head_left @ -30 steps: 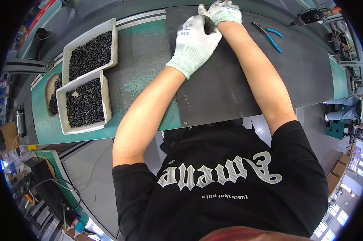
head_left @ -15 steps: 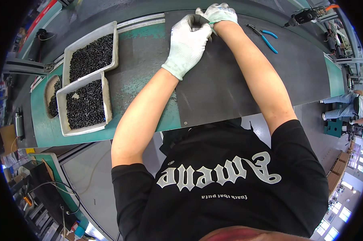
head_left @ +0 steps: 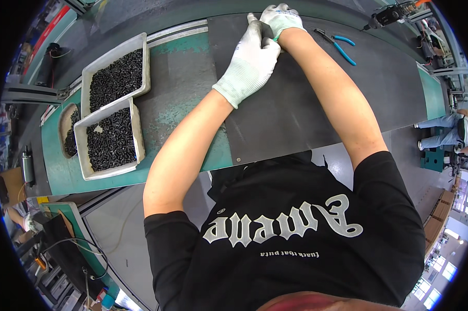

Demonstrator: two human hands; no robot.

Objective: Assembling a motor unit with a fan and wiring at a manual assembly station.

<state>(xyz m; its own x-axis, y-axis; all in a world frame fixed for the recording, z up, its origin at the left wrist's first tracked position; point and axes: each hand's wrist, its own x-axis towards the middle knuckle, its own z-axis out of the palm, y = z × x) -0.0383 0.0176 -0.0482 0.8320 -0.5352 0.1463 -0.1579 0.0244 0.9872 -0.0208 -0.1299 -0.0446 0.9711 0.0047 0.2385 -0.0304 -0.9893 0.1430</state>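
Both my hands wear white knit gloves with dark grey palms, at the far side of the bench. My left hand [head_left: 250, 62] is against my right wrist, its thumb at the green-edged cuff [head_left: 277, 37] of the right glove. Its index finger points up and away; the other fingers look bent round the cuff, partly hidden. My right hand [head_left: 282, 19] is bent at the far edge with curled fingers; whatever is under them is hidden. Blue-handled pliers [head_left: 344, 52] lie on the black mat [head_left: 317, 109], right of my right forearm, touched by neither hand.
Two white bins [head_left: 147, 67] [head_left: 139, 136] full of small black parts stand at the left, beside a smaller tray [head_left: 63, 124]. A powered driver [head_left: 387, 16] hangs at the far right. One person [head_left: 449, 129] stands right; another's gloved hand [head_left: 30, 224] shows lower left.
My left hand has turned, its index finger straightening upward from a pinch at the right cuff. A co-worker's hand has come into view at the lower left.
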